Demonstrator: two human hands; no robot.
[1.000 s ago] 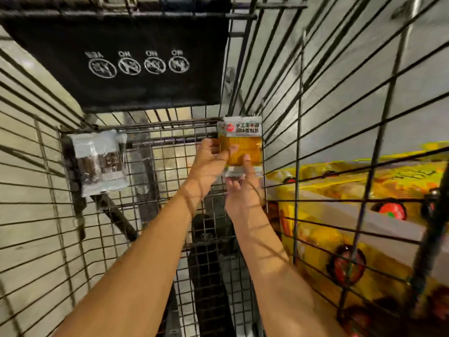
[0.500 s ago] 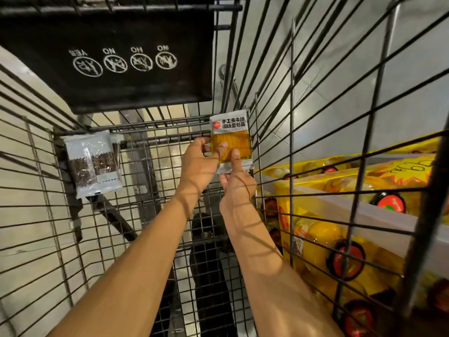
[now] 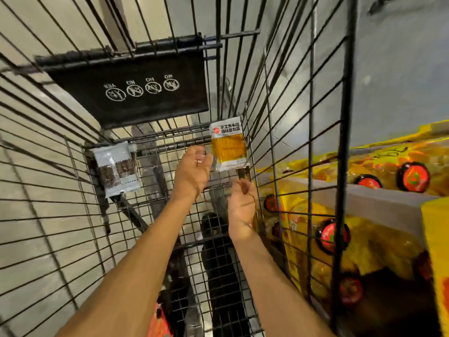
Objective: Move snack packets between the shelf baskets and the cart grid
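Note:
An orange-and-white snack packet [image 3: 228, 144] stands upright against the far right corner of the cart grid [image 3: 170, 152]. My left hand [image 3: 194, 170] hovers just left of it with relaxed fingers, clear of the packet. My right hand [image 3: 243, 205] is below the packet, fingers loose, fingertips just under its bottom edge. A grey-and-brown snack packet [image 3: 116, 170] hangs on the far grid wall at the left.
A black child-seat flap [image 3: 136, 93] with white warning icons hangs above the far wall. Outside the cart's right side, yellow snack packs [image 3: 364, 224] with red discs fill a shelf. A red packet [image 3: 160, 322] lies low at the cart floor.
Both hands have let go of the orange packet and drawn back a little; the packet stays against the grid. The view has tilted down.

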